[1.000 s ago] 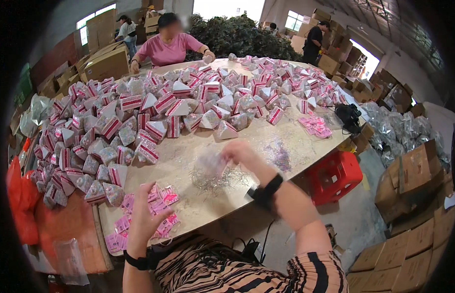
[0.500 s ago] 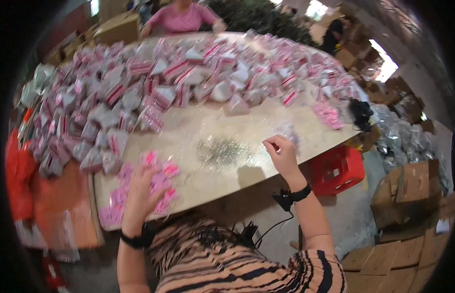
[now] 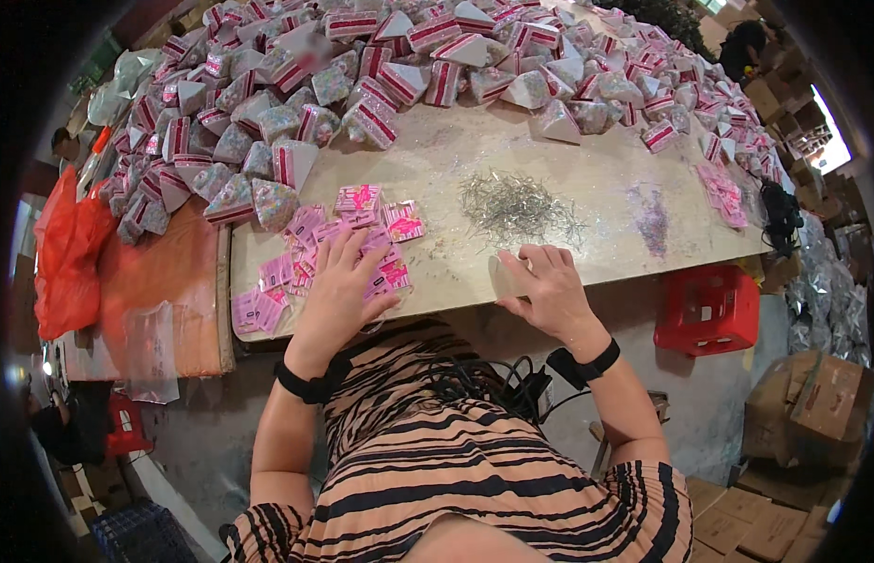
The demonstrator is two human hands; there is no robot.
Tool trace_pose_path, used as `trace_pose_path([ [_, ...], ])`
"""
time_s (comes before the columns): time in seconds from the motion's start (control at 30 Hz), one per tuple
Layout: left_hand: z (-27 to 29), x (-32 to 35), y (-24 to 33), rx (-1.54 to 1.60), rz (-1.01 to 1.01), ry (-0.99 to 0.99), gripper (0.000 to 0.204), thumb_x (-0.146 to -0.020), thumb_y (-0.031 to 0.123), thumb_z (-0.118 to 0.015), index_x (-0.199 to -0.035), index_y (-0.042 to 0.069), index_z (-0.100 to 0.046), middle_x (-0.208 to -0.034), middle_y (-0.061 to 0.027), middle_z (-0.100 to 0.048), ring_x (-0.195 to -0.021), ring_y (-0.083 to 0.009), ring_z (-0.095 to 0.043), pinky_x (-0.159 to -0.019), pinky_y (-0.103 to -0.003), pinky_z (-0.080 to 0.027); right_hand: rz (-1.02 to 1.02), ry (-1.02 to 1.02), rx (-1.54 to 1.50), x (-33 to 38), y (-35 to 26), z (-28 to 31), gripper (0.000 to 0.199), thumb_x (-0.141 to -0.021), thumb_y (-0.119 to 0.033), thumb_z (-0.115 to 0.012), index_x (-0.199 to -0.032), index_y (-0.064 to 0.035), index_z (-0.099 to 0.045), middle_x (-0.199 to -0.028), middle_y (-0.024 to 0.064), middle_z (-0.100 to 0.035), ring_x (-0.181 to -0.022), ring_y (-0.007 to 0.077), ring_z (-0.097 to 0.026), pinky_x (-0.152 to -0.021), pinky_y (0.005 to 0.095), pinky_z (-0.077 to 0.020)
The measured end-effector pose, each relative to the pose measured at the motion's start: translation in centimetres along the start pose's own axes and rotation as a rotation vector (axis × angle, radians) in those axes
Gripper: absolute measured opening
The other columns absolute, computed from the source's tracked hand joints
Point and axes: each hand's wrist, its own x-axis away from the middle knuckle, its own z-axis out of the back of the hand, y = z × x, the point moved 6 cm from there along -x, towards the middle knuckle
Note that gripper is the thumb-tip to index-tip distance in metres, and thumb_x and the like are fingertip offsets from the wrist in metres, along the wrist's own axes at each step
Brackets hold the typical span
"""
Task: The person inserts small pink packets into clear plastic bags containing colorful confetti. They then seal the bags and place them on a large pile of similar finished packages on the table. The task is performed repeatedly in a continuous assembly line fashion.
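My left hand [image 3: 338, 286] rests palm down with spread fingers on a loose batch of small pink printed cards [image 3: 404, 221] at the table's near left. My right hand [image 3: 552, 293] is over the table's front edge, thumb and fingers apart and slightly bent, with nothing visible in it. Just beyond that hand lies a tangled heap of thin silver pins or wires [image 3: 517, 206]. To its right is a small patch of coloured glitter or sequins [image 3: 652, 220]. Many wedge-shaped, cake-slice-like pieces [image 3: 371, 122], with white sides, dark pink bands and sequins, are piled along the far side.
More pink packets [image 3: 721, 194] and a black bundle [image 3: 782, 216] lie at the table's right end. Below stands a red plastic crate [image 3: 707, 311]. A red plastic bag [image 3: 69, 253] hangs at the left; cardboard boxes [image 3: 812, 408] sit at the lower right.
My right hand has come left and nearer the table edge, away from the glitter, its pinched fingers now apart. My left hand stays over the pink cards. The view has shifted.
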Motion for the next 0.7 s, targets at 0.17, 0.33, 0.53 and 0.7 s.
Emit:
trace_pose_path([
  [0.17, 0.1, 0.1, -0.3, -0.041, 0.030, 0.041, 0.061, -0.074, 0.030, -0.075, -0.126, 0.007, -0.053, -0.135, -0.0202, -0.043, -0.130, -0.0386, -0.036, -0.112, -0.051, -0.023, 0.134, 0.029, 0.005, 0.9, -0.9, -0.5, 0.047, -0.068, -0.020, -0.075, -0.113, -0.0112, -0.063, -0.101, 0.0047, -0.053, -0.095, 0.0225, -0.053, -0.083, 0.0373, -0.0411],
  [0.33, 0.2, -0.2, -1.2, -0.039, 0.090, 0.062, 0.061, -0.076, 0.032, -0.074, -0.128, 0.006, -0.053, -0.136, -0.0196, -0.043, -0.131, -0.0381, -0.035, -0.113, -0.050, -0.022, 0.262, 0.147, -0.110, 1.7, -1.7, -0.4, 0.027, -0.069, -0.006, -0.068, -0.096, -0.0068, -0.066, -0.094, 0.0027, -0.059, -0.087, 0.0193, -0.058, -0.079, 0.0324, -0.0439],
  [0.53, 1.4, -2.4, -1.8, -0.021, 0.086, 0.182, 0.053, -0.078, 0.033, -0.072, -0.120, 0.005, -0.058, -0.123, -0.0187, -0.051, -0.120, -0.0375, -0.044, -0.106, -0.048, -0.030, 0.158, 0.281, -0.380, 0.4, -1.0, -0.2, 0.017, -0.074, 0.001, -0.066, -0.090, -0.0034, -0.062, -0.086, 0.0066, -0.060, -0.078, 0.0231, -0.060, -0.070, 0.0344, -0.0481],
  [0.7, 0.4, -6.4, -1.4, -0.062, 0.084, 0.155, 0.031, -0.077, 0.025, -0.070, -0.100, 0.003, -0.067, -0.104, -0.0166, -0.058, -0.104, -0.0339, -0.051, -0.092, -0.045, -0.038, -0.217, 0.207, -0.838, -4.3, -0.8, -0.7, 0.008, -0.087, 0.004, -0.058, -0.094, -0.0013, -0.058, -0.077, 0.0074, -0.058, -0.065, 0.0165, -0.060, -0.057, 0.0269, -0.0476],
])
